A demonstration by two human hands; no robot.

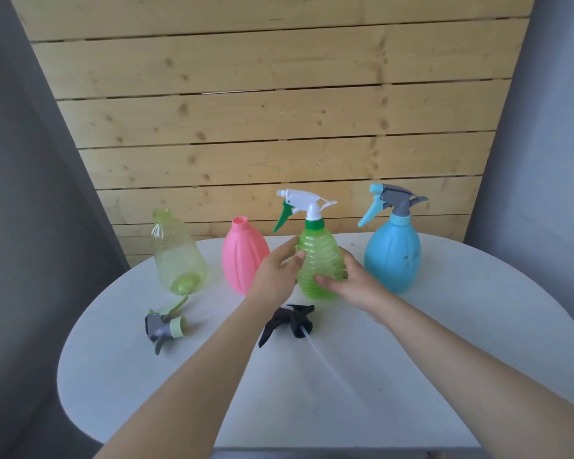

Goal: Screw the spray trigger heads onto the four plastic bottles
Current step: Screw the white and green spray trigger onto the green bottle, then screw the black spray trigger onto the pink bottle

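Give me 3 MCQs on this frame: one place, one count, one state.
1. Where does the black trigger head lie?
A. on the table in front of the green bottle
B. on the pink bottle
C. behind the blue bottle

2. How many bottles carry a trigger head?
A. one
B. two
C. four

3. What is the right hand doing?
A. resting flat on the table
B. holding the green bottle
C. pinching a loose head

Key: 1 A, it lies on the table near the green bottle. 2 B, only green and the blue bottle have heads; the pink bottle and clear bottle are open. 3 B, its fingers wrap the green body.
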